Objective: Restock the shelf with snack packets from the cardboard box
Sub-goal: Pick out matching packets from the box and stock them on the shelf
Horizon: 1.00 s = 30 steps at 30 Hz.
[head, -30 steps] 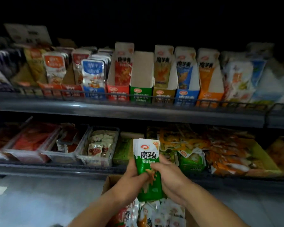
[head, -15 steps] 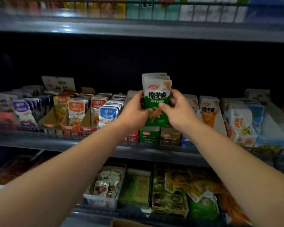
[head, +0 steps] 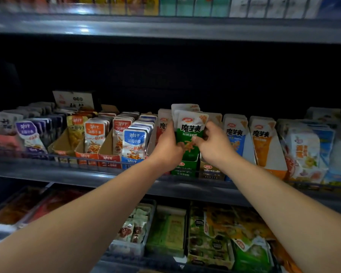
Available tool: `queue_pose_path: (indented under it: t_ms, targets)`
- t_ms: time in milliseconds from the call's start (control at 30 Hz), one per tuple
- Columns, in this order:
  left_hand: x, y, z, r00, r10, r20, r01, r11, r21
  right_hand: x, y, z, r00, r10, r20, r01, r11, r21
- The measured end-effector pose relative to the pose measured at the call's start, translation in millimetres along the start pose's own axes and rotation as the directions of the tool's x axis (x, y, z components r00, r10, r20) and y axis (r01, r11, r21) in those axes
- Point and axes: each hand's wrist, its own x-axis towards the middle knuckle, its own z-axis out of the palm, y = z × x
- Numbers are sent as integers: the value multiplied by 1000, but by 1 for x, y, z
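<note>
A stack of green-and-white snack packets point(head: 189, 125) stands upright between both hands, its lower end inside the green display box point(head: 183, 168) on the middle shelf point(head: 71, 174). My left hand point(head: 166, 148) grips the stack's left side. My right hand point(head: 213, 146) grips its right side, fingers curled over the front. The cardboard box is out of view.
Red point(head: 162, 125), blue point(head: 234, 134) and orange point(head: 261, 138) packet boxes flank the green box. Rows of blue point(head: 134, 140), orange point(head: 94, 134) and purple point(head: 28, 134) packets fill the shelf's left. A wire rail point(head: 98, 161) fronts the shelf. Trays point(head: 134, 229) sit below, another shelf point(head: 165, 26) above.
Both hands carried the green packets up from the cardboard box to the middle shelf, then lowered them into the green display box. The view tilted up, and the cardboard box left the frame.
</note>
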Motion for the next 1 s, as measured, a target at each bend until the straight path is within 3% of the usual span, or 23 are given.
queue_pose_path:
  t_ms: [200,300,567,800,1000]
  targets:
    - [-6,-10,7,998,-51,42,38,964,265,-8,16,5,997,50,55,-38,981,-191]
    - [-9,-11,9,999,-1,54,-18,936,351,-10,20,4,994,80,81,-57,967,-248]
    - [-6,-16,5,998,0,62,-28,897,441,1,11,-1,995,-50,90,62,989,-134]
    - [-4,-32,3,996,93,17,-86,827,555,19,4,-10,973,-151,177,209,900,-382]
    - [-3,-43,4,997,81,10,-74,837,542,30,3,-7,964,-174,203,254,829,-498]
